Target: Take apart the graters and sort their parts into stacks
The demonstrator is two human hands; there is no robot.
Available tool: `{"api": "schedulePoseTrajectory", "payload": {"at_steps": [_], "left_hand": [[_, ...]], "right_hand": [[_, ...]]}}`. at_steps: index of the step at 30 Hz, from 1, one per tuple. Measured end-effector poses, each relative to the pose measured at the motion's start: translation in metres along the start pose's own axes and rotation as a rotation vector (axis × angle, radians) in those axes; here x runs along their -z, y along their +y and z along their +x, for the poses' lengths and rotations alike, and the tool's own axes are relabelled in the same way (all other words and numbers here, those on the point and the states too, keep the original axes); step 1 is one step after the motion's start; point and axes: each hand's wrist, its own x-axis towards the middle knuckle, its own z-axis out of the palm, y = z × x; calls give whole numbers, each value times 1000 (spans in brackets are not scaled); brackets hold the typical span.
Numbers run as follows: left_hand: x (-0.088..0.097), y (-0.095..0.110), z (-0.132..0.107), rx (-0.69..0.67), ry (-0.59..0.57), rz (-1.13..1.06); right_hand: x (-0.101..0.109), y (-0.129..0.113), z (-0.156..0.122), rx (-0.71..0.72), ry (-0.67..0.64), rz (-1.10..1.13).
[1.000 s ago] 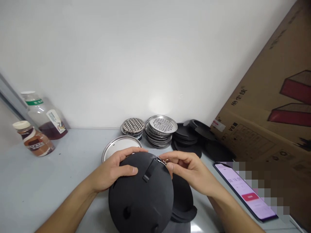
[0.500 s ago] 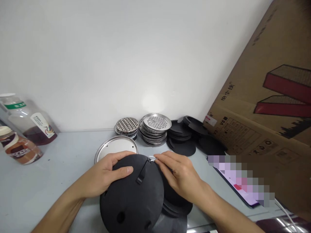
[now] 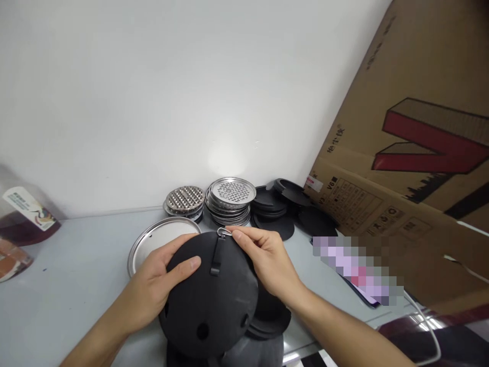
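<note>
My left hand (image 3: pixel 156 283) grips the left rim of a round black plastic lid (image 3: pixel 212 300), thumb lying on its top face. A black strap (image 3: pixel 216 255) runs up the lid to its far edge. There my right hand (image 3: pixel 263 257) pinches a small metal clip (image 3: pixel 222 232) between thumb and forefinger. Under the lid lie more black lids (image 3: pixel 267 318). A flat steel disc (image 3: pixel 153 242) sits just behind my left hand.
Stacks of perforated steel discs (image 3: pixel 232 196) and a smaller perforated stack (image 3: pixel 185 199) stand by the wall, with black lids (image 3: pixel 282 209) to their right. A cardboard box (image 3: pixel 412 142) leans at right, a phone (image 3: pixel 359 278) below it. Bottles (image 3: pixel 23 211) stand at far left.
The view has swung right, so everything has shifted left in frame. My right hand has moved up along the lid's far edge with the clip; my left hand keeps its hold.
</note>
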Motion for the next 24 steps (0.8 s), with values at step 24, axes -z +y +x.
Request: {"api": "schedulePoseTrajectory", "payload": {"at_steps": [24], "left_hand": [[-58, 54, 79, -748, 148, 752]], "right_hand": [[157, 22, 43, -469, -382, -507]]}}
